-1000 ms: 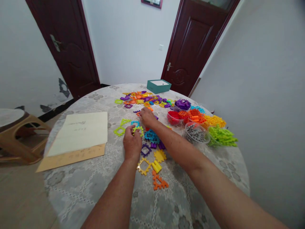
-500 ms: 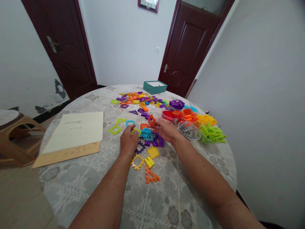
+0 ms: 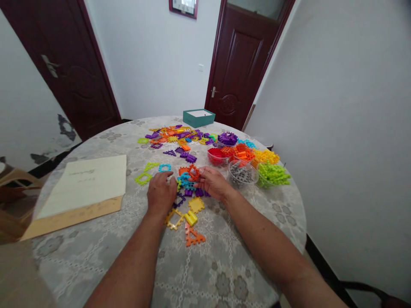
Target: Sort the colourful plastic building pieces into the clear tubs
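Observation:
My left hand (image 3: 161, 193) rests palm down on the round table (image 3: 224, 273), its fingers curled over a yellow-green square piece at its fingertips. My right hand (image 3: 212, 182) pinches an orange toothed ring piece (image 3: 193, 172) just above a cluster of blue pieces (image 3: 186, 184) and purple pieces (image 3: 196, 192). Nearer to me lie a yellow square frame (image 3: 174, 219), a yellow gear piece (image 3: 196, 204), a small yellow block (image 3: 191, 218) and an orange triangle (image 3: 193, 237).
A heap of mixed pieces (image 3: 180, 134) spreads across the far side. Clear bowls (image 3: 243, 173) and colour-sorted piles (image 3: 272, 173) sit on the right. A teal box (image 3: 198, 117) stands at the back edge. Paper on a brown envelope (image 3: 84, 184) lies to the left.
My right hand has drawn back from the far heap toward me, bringing an orange ring piece to the blue cluster. My left hand has stayed put. The view has shifted left.

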The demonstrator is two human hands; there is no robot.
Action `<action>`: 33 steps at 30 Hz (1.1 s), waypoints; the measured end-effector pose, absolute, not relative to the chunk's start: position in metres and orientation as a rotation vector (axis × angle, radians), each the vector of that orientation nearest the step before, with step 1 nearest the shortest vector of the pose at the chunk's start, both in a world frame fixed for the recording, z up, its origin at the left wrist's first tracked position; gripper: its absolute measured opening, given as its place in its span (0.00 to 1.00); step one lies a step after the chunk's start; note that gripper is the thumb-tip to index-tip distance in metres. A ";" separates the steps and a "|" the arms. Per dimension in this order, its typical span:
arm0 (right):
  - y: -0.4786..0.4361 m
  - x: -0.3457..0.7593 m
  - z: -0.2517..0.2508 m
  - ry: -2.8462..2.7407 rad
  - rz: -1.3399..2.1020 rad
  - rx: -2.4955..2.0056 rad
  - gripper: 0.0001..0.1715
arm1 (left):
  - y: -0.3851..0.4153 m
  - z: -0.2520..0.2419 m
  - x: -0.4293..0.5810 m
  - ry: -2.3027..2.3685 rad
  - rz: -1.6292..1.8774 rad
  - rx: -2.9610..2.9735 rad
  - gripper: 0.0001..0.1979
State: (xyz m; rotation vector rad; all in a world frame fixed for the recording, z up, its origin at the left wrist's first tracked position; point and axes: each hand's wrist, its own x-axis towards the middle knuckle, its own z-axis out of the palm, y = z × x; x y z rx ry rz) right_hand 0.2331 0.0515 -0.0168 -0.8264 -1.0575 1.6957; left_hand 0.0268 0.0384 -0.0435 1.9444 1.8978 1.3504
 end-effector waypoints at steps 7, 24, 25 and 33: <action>0.044 0.221 -0.019 -1.258 1.694 -0.915 0.19 | 0.031 -0.025 0.033 1.408 1.372 1.766 0.18; 0.107 0.231 -0.004 -2.310 0.208 -1.416 0.17 | 0.060 -0.046 0.018 1.290 1.718 0.625 0.13; 0.112 0.225 -0.005 -2.351 0.179 -1.472 0.18 | 0.060 -0.046 0.019 1.282 1.711 0.625 0.13; 0.139 0.192 -0.012 -2.437 0.206 -1.820 0.16 | 0.056 -0.045 0.024 1.224 1.678 0.587 0.14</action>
